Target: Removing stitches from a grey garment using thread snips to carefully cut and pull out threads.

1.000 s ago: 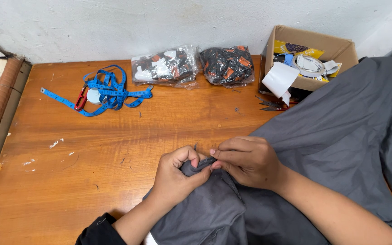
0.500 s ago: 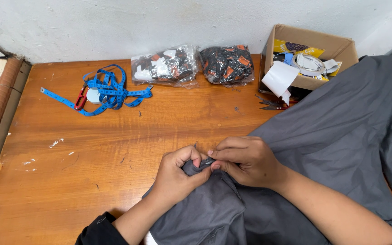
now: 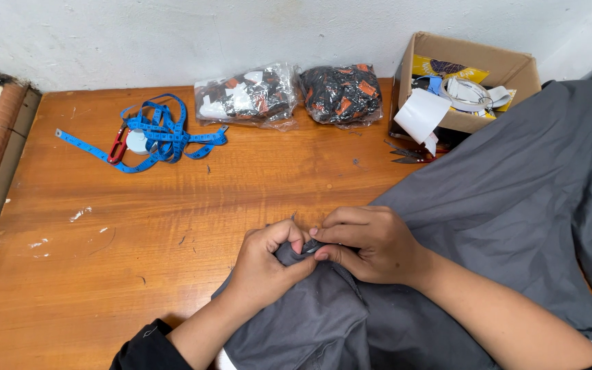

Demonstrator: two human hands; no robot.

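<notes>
- I see the left hand (image 3: 268, 264) curled, its fingertips pinching a small fold of the grey cloth (image 3: 501, 205).
- The right hand (image 3: 368, 243) meets it from the other side, thumb and forefinger pinched on the same fold; the two hands touch at the fingertips.
- A thin needle-like point shows just above the left hand; I cannot tell what it is.
- The cloth lies on the table (image 3: 104, 260), spreading from the hands to the right edge and down under both forearms.
- Beyond the cloth, by the wall, stands an open box (image 3: 474, 65) of scraps.
- Left of the box lie two bags (image 3: 296, 92).
- Further left of the box lies a blue tape (image 3: 152, 133).
- Scissors (image 3: 405, 154) lie just below the box, beside the cloth.
</notes>
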